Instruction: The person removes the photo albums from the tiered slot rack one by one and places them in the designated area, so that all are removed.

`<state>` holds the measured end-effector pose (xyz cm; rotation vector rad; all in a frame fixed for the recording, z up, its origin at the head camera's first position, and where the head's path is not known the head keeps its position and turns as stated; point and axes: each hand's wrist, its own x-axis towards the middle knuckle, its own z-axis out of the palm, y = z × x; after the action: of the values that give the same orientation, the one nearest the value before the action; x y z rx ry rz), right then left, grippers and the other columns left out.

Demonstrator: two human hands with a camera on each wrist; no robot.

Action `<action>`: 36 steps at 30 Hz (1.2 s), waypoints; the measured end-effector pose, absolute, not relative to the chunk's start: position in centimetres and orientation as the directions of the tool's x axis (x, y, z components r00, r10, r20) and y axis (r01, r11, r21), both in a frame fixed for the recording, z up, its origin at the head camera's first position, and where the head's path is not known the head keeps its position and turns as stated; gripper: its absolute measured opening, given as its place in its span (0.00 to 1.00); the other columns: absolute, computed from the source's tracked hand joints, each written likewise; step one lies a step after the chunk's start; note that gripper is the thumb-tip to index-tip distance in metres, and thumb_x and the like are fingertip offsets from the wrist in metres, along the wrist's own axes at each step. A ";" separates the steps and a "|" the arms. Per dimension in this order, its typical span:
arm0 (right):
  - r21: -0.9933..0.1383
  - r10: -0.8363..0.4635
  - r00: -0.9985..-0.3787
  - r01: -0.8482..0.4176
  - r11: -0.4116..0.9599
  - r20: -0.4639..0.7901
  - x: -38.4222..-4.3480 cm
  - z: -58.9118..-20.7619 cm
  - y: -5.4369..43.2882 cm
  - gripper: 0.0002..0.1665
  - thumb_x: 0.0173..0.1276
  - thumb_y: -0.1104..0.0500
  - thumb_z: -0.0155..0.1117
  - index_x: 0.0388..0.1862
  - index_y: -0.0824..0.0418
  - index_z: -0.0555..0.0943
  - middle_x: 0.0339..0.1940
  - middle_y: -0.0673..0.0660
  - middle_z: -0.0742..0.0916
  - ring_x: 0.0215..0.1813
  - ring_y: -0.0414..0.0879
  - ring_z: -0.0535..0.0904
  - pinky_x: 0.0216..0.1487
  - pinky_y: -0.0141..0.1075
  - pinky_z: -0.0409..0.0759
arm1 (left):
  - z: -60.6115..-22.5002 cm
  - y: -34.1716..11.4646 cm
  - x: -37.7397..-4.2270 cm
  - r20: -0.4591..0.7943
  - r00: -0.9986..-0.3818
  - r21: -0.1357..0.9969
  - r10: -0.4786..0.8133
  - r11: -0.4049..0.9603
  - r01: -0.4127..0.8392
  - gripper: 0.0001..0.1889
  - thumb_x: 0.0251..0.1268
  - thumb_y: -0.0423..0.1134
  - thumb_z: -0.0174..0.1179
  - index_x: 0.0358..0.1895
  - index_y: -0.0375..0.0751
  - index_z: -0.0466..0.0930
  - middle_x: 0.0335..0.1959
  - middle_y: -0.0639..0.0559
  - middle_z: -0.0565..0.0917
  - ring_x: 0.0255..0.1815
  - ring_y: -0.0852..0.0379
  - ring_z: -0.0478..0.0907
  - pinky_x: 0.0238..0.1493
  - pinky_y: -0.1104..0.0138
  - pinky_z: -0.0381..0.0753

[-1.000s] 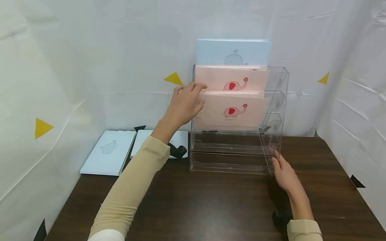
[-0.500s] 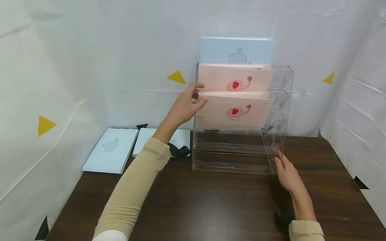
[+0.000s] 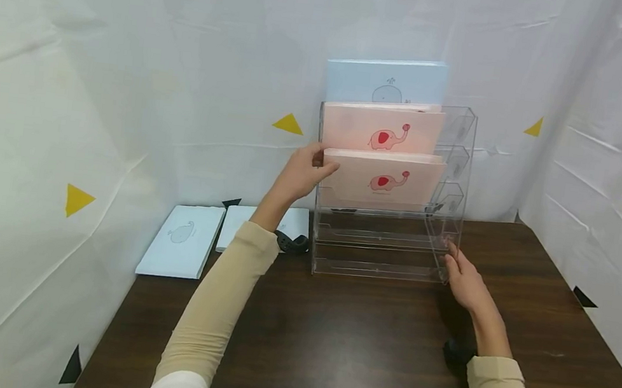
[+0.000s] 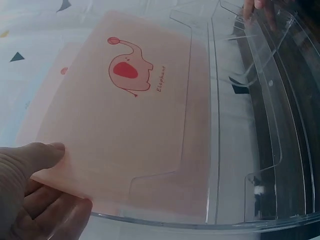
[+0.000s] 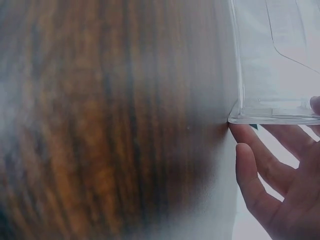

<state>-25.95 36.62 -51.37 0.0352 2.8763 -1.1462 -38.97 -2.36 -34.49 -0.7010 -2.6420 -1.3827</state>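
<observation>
My left hand (image 3: 303, 171) pinches the lower left edge of the front pink notebook (image 4: 130, 125), thumb in front and fingers behind. A red elephant is printed on its cover. The notebook stands upright in a tiered clear acrylic rack (image 3: 374, 270). Behind it stand another pink elephant notebook (image 3: 347, 126) and, at the back, a light blue whale notebook (image 3: 352, 82). At the rack's right side my right hand (image 3: 467, 282) holds the clear side wall low down. In the right wrist view its fingers (image 5: 272, 170) lie outside the wall, with one fingertip across the edge.
Two light blue stacks lie flat at the table's back left, the left notebook stack (image 3: 178, 249) and a partly covered notebook stack (image 3: 236, 217). The dark wooden table (image 3: 351, 346) is walled by white sheeting (image 3: 231, 82). The rack's lower front tiers hold nothing.
My left hand has moved from the pink notebooks' left side onto the front one's edge, closing thumb and fingers on it. The right hand stays at the rack. The head view shifts slightly.
</observation>
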 end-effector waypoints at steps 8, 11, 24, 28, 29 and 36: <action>-0.684 0.009 -0.999 0.042 0.728 -0.051 -26.0 -51.5 36.7 0.38 0.93 0.47 0.30 0.89 0.67 0.46 0.83 0.80 0.62 0.82 0.83 0.55 0.78 0.76 0.57 | -34.1 -2.1 -39.0 0.254 -0.870 0.725 0.422 0.513 0.460 0.20 0.84 0.45 0.59 0.70 0.43 0.76 0.56 0.42 0.82 0.62 0.45 0.80 0.64 0.51 0.80; -0.684 0.009 -0.999 0.042 0.728 -0.051 -26.0 -51.6 36.7 0.38 0.93 0.47 0.30 0.89 0.67 0.46 0.82 0.80 0.63 0.82 0.82 0.55 0.78 0.75 0.57 | -34.3 -2.0 -39.0 0.265 -0.866 0.731 0.425 0.497 0.467 0.18 0.85 0.45 0.58 0.67 0.42 0.76 0.55 0.41 0.82 0.67 0.44 0.82 0.66 0.51 0.82; -0.694 -0.001 -0.999 0.023 0.720 -0.034 -25.9 -51.6 36.7 0.37 0.93 0.48 0.31 0.89 0.69 0.46 0.78 0.81 0.70 0.81 0.82 0.59 0.77 0.75 0.60 | -33.8 -1.2 -38.5 0.440 -0.820 0.737 0.366 0.375 0.563 0.14 0.84 0.46 0.60 0.62 0.45 0.80 0.38 0.49 0.73 0.48 0.51 0.77 0.49 0.62 0.76; -0.690 -0.008 -0.999 0.020 0.723 -0.038 -25.7 -51.5 36.7 0.38 0.93 0.47 0.29 0.89 0.70 0.45 0.78 0.81 0.71 0.80 0.82 0.59 0.77 0.75 0.61 | -33.2 -1.2 -38.5 0.474 -0.810 0.762 0.346 0.300 0.574 0.13 0.83 0.45 0.61 0.61 0.45 0.80 0.37 0.49 0.75 0.44 0.53 0.77 0.45 0.65 0.76; -0.691 -0.008 -0.999 0.018 0.723 -0.034 -25.8 -51.5 36.6 0.38 0.93 0.47 0.29 0.89 0.70 0.45 0.77 0.80 0.71 0.80 0.82 0.59 0.77 0.74 0.61 | -33.1 -1.4 -38.5 0.484 -0.806 0.768 0.339 0.277 0.578 0.13 0.83 0.45 0.61 0.61 0.44 0.81 0.37 0.50 0.76 0.43 0.54 0.77 0.44 0.65 0.76; -0.690 -0.027 -0.999 0.005 0.723 -0.035 -26.2 -51.5 36.2 0.38 0.93 0.48 0.30 0.89 0.70 0.45 0.78 0.81 0.70 0.81 0.82 0.58 0.77 0.74 0.59 | -32.7 -3.2 -37.6 0.523 -0.812 0.817 0.259 0.118 0.564 0.15 0.83 0.43 0.61 0.64 0.40 0.80 0.48 0.45 0.85 0.48 0.54 0.81 0.51 0.66 0.81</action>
<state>-26.16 36.16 -51.53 -0.0184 2.8771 -1.1528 -37.62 -3.17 -32.74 -0.8133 -2.1456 -1.7533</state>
